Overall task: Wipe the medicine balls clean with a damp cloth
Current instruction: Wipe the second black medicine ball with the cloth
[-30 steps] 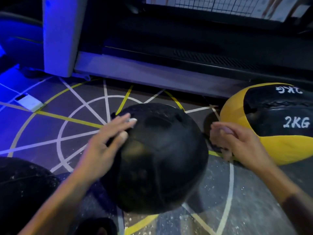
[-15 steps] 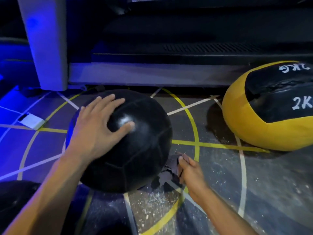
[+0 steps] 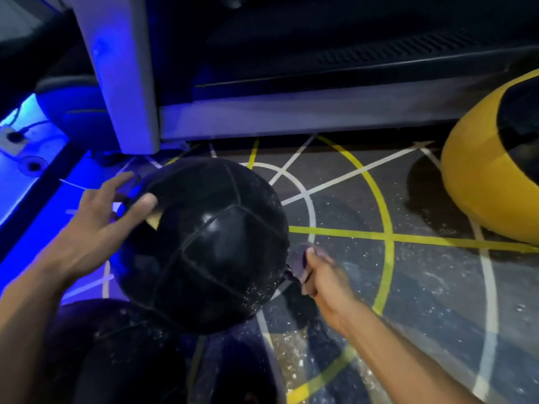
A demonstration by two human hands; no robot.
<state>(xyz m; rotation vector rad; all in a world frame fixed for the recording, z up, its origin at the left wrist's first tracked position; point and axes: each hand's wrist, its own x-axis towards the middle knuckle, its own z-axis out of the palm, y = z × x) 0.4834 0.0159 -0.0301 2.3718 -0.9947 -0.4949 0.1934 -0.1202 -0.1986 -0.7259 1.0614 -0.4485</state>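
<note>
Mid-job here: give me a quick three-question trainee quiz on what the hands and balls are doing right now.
1. True or false: the right hand grips the cloth.
2. Which hand steadies the black ball?
A. left hand
B. right hand
C. neither
3. Fill in: the yellow and black ball lies on the floor to the ____ of the black one.

Key: 1 true; 2 A; 3 right.

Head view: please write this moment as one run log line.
left hand steadies black medicine ball | right hand grips cloth at ball's lower right | yellow ball apart, untouched
</note>
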